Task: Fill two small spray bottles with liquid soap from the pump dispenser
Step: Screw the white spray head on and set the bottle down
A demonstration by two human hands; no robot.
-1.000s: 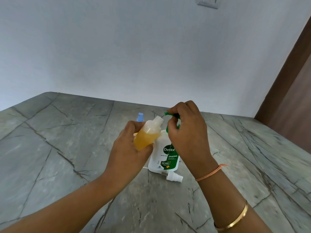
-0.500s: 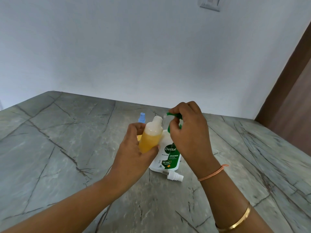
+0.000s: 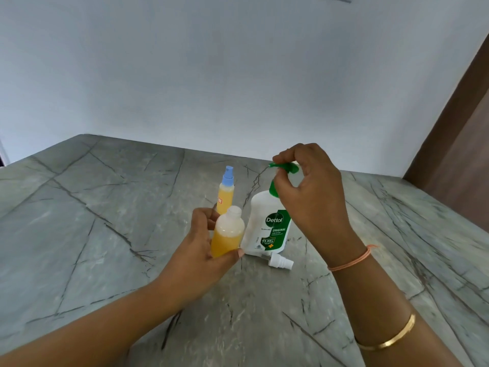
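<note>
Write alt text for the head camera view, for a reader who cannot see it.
A person's left hand holds an uncapped small bottle of yellow soap low beside a white pump dispenser, while the right hand grips its green pump head. Behind stands a capped, filled spray bottle; a loose white spray cap lies on the grey stone counter.

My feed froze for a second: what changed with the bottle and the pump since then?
The left hand lowered the open bottle from the green pump spout and brought it upright, down beside the soap dispenser. It keeps its grip. The right hand stays on the pump. The blue-capped bottle and loose white sprayer have not moved.
</note>
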